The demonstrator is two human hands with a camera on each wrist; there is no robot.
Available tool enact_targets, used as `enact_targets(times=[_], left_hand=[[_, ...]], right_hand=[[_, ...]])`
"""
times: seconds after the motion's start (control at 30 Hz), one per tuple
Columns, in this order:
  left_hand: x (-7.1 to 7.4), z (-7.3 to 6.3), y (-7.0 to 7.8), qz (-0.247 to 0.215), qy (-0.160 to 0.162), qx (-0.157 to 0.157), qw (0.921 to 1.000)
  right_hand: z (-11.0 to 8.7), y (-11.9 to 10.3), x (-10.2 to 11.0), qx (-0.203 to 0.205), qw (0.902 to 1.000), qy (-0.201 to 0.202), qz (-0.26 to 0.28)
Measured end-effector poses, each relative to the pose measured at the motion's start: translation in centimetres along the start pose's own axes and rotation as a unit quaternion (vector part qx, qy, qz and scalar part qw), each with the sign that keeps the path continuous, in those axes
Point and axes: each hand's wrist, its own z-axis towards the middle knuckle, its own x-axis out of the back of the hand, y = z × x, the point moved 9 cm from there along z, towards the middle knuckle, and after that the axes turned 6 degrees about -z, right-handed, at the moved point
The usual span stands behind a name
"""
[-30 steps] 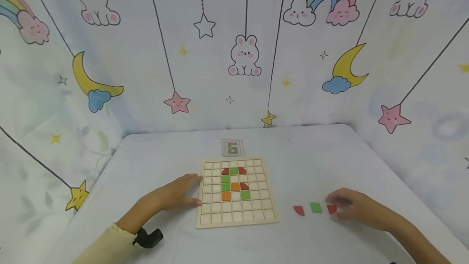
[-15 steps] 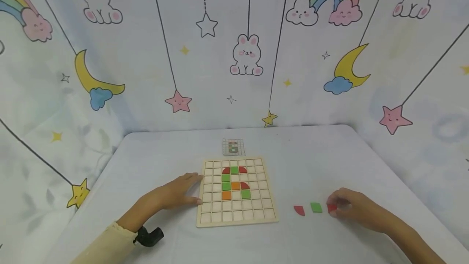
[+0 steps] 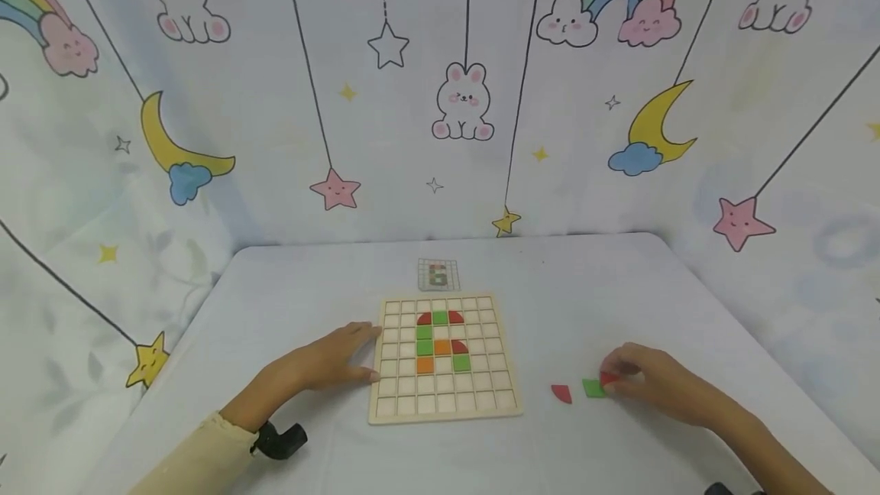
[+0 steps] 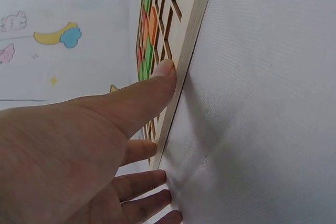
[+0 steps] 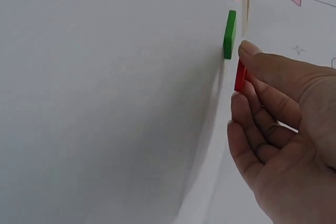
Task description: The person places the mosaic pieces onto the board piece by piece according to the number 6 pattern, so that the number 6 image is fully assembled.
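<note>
A wooden grid board [image 3: 447, 396] lies mid-table with red quarter-round, green and orange square tiles set in its cells. My left hand [image 3: 330, 361] rests at the board's left edge, fingers spread; in the left wrist view the thumb [image 4: 164, 72] touches the rim. With thumb and fingers, my right hand [image 3: 646, 380] pinches a red tile [image 5: 240, 75], partly hidden by the fingertips. Just left of it, a green square tile [image 3: 593, 388] lies on the cloth, overlapped by the hand in the head view. Farther left lies a red quarter-round tile [image 3: 561, 393].
Behind the board lies a small grid card [image 3: 438, 275] with a coloured pattern. White cloth [image 3: 309, 281] covers the table, and a printed curtain [image 3: 275, 98] stands around the back and sides. A black wrist strap [image 3: 280, 441] sits on the left forearm.
My right hand has closed its fingertips on the rightmost red tile, lifted it from the cloth and moved it slightly left toward the green tile. My left hand stays at the board.
</note>
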Motion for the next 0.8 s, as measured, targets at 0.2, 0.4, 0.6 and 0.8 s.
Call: enact_targets(times=[0.2,0.4,0.6,0.8], left_hand=[[0.1,-0.1,0.1,0.0,0.004,-0.001,1.0],[-0.1,0.0,0.0,-0.014,0.003,-0.001,0.9999],[-0.3,0.0,0.0,-0.003,0.0,0.007,1.0],[0.0,0.1,0.1,0.008,0.001,0.01,0.9999]], right_hand=[[2.8,-3.4,-0.9,0.012,0.9997,-0.014,0.019],[5.6,-6.6,-2.5,0.006,0.9983,-0.043,0.04],[7.6,-10.1,-4.4,0.024,0.9975,-0.059,0.032],[9.5,-13.3,-6.6,0.045,0.9961,-0.07,0.028]])
